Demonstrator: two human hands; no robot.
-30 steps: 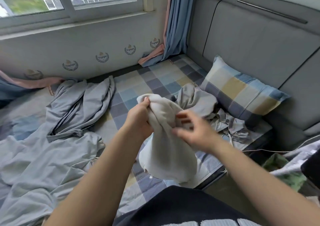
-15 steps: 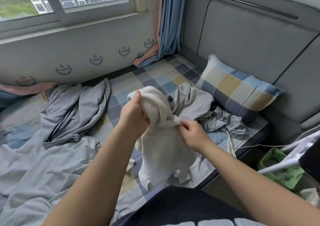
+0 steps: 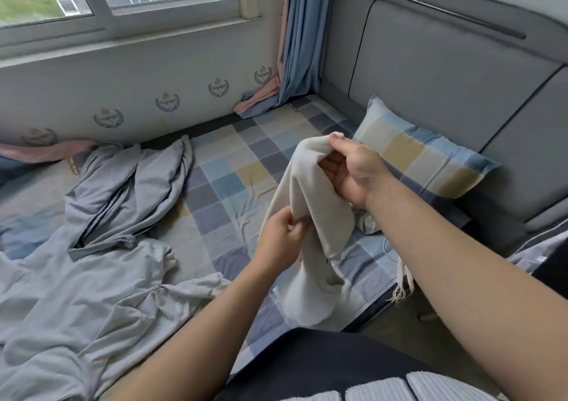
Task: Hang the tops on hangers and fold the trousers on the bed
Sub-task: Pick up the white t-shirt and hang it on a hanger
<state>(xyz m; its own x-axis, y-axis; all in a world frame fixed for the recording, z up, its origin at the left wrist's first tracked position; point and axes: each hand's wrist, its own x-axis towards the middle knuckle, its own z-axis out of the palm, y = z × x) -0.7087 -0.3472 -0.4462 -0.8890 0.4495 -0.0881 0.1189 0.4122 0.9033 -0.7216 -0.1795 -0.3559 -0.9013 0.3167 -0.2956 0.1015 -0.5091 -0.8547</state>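
the white garment (image 3: 319,207), held above the near edge of the bed (image 3: 233,167), has been drawn out lengthwise, its top end now gripped by the right hand (image 3: 353,173) and a lower fold pinched by the left hand (image 3: 279,234), so straightening is judged under way.

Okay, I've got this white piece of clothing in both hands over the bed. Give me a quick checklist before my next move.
1. Right hand grips the white garment at its upper edge: ok.
2. Left hand pinches it lower down: ok.
3. Garment opened out: not ok, it hangs bunched.
4. Top or trousers: cannot tell.
5. Hanger in view: not ok, none shows.
6. Bare checked sheet beside the grey clothes to lay it on: ok.
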